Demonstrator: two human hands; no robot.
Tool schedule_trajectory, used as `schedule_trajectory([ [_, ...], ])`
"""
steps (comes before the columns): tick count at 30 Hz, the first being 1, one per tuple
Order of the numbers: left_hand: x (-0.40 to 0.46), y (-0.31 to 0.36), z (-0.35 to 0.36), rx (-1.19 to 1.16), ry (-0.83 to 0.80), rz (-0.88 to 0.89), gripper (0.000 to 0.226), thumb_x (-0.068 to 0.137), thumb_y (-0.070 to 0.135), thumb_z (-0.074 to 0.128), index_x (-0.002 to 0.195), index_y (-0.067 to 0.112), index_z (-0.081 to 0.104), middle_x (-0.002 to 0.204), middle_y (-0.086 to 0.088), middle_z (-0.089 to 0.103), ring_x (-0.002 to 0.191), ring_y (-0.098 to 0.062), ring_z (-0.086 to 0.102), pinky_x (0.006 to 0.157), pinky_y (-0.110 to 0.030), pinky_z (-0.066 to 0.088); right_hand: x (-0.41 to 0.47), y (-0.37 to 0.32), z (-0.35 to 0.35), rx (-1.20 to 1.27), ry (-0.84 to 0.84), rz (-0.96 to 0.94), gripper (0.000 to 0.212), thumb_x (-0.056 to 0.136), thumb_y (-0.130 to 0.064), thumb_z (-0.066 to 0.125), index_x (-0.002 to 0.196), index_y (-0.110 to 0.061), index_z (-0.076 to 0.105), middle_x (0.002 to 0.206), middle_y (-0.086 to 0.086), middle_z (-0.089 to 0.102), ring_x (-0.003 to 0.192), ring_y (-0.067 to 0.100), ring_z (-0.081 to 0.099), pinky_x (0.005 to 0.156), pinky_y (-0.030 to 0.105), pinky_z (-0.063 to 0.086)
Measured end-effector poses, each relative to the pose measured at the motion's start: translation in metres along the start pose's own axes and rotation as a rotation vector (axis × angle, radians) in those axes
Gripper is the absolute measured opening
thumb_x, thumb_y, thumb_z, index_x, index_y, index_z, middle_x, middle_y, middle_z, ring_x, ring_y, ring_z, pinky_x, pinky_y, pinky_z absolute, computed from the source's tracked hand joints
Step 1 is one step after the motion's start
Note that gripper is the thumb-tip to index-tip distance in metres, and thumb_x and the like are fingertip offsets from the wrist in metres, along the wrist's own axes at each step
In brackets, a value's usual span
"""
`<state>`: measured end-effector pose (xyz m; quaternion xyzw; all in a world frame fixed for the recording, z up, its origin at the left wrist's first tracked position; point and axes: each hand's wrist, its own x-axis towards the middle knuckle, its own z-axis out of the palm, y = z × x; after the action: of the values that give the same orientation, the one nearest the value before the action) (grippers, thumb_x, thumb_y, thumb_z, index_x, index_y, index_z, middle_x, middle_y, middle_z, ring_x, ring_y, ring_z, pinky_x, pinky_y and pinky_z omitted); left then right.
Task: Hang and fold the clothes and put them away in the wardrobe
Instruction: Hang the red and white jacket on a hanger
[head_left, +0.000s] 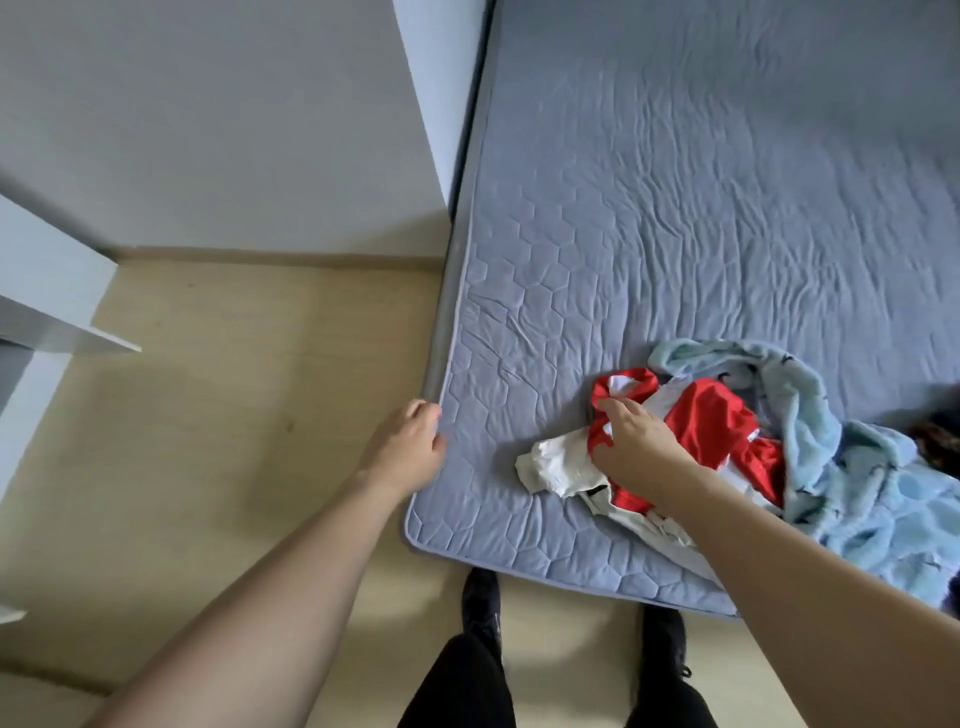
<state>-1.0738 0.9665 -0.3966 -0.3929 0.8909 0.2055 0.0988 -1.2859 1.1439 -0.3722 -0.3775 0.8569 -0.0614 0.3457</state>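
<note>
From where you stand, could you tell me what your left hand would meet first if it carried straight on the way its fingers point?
The left hand sits at the bed's edge, fingers pointing up along it. Going straight on, it would probably slide along the grey quilted mattress cover and meet no clothing; depth is uncertain here.

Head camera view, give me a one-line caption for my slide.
Right hand grips a red and white shirt on the bed; left hand rests at its edge.

A person is showing two bare forearms with no sleeves, a left hand (410, 447) and right hand (636, 447) without rings, and is wearing loose black trousers (462, 680) and black lace-up shoes (482, 597).
</note>
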Motion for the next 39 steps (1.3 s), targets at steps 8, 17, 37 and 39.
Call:
schedule_trajectory([
  [8, 0.025, 0.128, 0.106, -0.186, -0.12, -0.153, 0.029, 0.091, 0.022, 0.051, 0.117, 0.011, 0.058, 0.121, -0.009, 0.055, 0.114, -0.028, 0.052, 0.094, -0.035, 0.042, 0.037, 0.158, 0.005, -0.078, -0.067, -0.021, 0.059, 0.083, -0.016, 0.051, 0.141, -0.014, 0.036, 0.145, 0.006, 0.038, 0.134, 0.028, 0.036, 0.111, 0.035, 0.028],
  [17, 0.144, 0.205, 0.3, -0.41, -0.262, -0.263, 0.05, 0.084, 0.028, 0.061, 0.132, 0.016, 0.048, 0.123, -0.005, 0.06, 0.114, -0.026, 0.057, 0.092, -0.031, 0.044, 0.146, 0.299, 0.096, -0.303, -0.071, 0.036, 0.084, 0.08, -0.021, 0.05, 0.151, -0.024, 0.005, 0.158, 0.007, 0.003, 0.145, 0.03, 0.003, 0.119, 0.043, 0.004],
  [37, 0.088, 0.209, 0.157, -1.768, 0.373, -0.498, 0.065, 0.091, -0.001, 0.036, 0.031, 0.014, 0.058, 0.041, 0.007, 0.057, 0.04, -0.002, 0.057, 0.043, -0.011, 0.044, 0.206, 0.291, 0.1, -0.169, 0.282, -0.04, 0.029, 0.083, -0.024, 0.048, 0.11, -0.018, 0.058, 0.123, 0.009, 0.058, 0.122, 0.031, 0.046, 0.109, 0.046, 0.024],
  [39, 0.081, 0.202, 0.156, -1.711, 0.298, -0.578, 0.066, 0.095, 0.003, 0.037, 0.035, 0.016, 0.062, 0.043, 0.007, 0.058, 0.04, -0.003, 0.057, 0.043, -0.012, 0.044, 0.197, 0.268, 0.088, 0.019, 0.264, -0.083, 0.028, 0.084, -0.025, 0.045, 0.104, -0.015, 0.061, 0.108, 0.011, 0.067, 0.107, 0.033, 0.058, 0.095, 0.038, 0.038],
])
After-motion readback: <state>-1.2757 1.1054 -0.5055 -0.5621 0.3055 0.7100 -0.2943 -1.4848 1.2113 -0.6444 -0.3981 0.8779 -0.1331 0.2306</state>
